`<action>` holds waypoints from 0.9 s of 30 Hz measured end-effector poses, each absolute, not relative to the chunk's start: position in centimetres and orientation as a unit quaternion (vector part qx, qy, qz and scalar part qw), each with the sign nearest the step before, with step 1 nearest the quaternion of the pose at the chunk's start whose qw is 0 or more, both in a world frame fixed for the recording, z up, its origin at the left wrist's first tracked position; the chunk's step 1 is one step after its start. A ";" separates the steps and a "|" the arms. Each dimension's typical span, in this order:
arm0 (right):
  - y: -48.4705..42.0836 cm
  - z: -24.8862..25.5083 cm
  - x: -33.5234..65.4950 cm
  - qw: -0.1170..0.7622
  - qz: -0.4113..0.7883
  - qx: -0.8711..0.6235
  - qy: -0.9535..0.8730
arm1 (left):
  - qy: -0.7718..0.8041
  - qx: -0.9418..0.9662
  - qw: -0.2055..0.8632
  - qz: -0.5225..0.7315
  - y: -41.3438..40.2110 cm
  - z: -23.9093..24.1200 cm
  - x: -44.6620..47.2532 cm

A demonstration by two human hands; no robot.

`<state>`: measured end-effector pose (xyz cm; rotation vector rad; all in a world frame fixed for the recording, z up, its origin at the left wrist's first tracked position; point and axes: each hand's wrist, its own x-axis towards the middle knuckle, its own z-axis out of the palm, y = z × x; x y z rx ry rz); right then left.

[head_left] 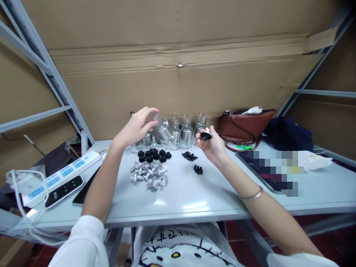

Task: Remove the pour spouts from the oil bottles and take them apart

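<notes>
My left hand is raised over the grey table, fingers closed on a small glass bottle with a silver collar, held tilted. My right hand pinches a small black and white cap close to the bottle's right. Behind them stand several more silver-collared glass bottles in a row. Below the hands lie a heap of black round caps, a heap of silver pump parts and two small piles of black bits.
A white power strip, a black charger with green lights and a dark phone lie at the left. A brown leather bag, dark cloth and a keyboard sit at the right. Cardboard walls stand behind.
</notes>
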<state>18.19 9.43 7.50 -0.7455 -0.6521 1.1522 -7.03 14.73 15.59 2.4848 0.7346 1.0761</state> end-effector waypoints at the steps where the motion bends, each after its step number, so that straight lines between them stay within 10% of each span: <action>1: 9.5 7.5 18.2 0.726 0.521 -0.340 -0.293 | 0.266 0.872 0.161 0.378 15.1 15.5 -7.2; 27: 9.7 7.1 17.9 0.726 0.497 -0.347 -0.326 | 0.305 0.905 -0.057 0.290 22.6 8.2 -4.7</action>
